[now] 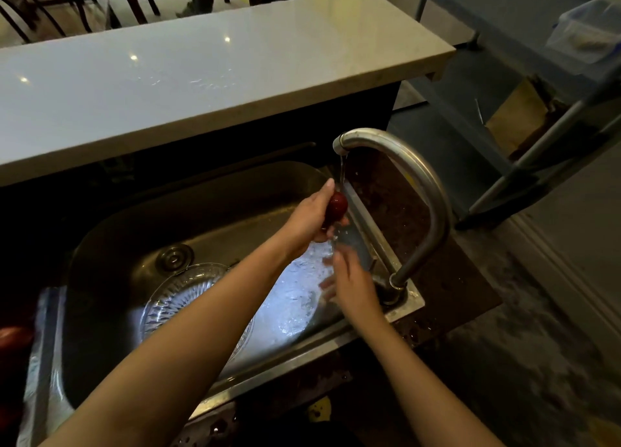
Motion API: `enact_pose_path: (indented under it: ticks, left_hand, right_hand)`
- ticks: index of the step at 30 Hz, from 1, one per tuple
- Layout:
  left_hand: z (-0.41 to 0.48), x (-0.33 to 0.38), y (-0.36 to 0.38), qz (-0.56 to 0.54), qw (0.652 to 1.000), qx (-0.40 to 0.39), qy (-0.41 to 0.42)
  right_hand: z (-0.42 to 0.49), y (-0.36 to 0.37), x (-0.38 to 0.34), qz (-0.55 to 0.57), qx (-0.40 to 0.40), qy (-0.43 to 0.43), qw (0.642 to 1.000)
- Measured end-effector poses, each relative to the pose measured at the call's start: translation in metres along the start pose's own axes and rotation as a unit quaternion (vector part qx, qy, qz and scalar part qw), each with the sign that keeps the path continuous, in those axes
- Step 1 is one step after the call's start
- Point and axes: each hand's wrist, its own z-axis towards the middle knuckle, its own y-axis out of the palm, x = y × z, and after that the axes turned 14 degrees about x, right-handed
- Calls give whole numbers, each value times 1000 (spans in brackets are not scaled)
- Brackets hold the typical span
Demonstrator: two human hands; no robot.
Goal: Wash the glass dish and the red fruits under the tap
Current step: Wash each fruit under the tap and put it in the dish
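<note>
My left hand [311, 216] grips a dark red fruit [337, 205] just under the running stream from the curved metal tap [416, 177]. Below it, my right hand [349, 280] hovers with fingers spread and holds nothing, a little blurred, with water splashing around it. A ribbed glass dish [183, 295] lies in the bottom of the steel sink [208, 191], partly hidden by my left forearm. Another red fruit [11, 337] shows at the far left edge on the drainboard.
The sink drain [174, 256] sits behind the dish. A pale stone counter [201, 76] runs across behind the sink. Dark speckled countertop [420, 245] surrounds the tap base. A metal rack [554, 127] with a plastic bin stands at the right.
</note>
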Motion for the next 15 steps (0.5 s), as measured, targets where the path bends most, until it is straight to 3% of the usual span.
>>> enact_pose_path:
  ticks: [4,7,10,15]
  left_hand:
    - [-4,4,4,94,986,113,78]
    - [-7,5,5,164,959,168,159]
    - [-14,1,2,241,917,158,276]
    - [-17,-6,-7,212,912,108,333]
  right_hand:
    - [27,-2,-47,81,54,-49,994]
    - [46,0,-68,93,50,-25,994]
    - [64,0,-83,116,63,74,988]
    - [71,-10,-81,132,2,103,986]
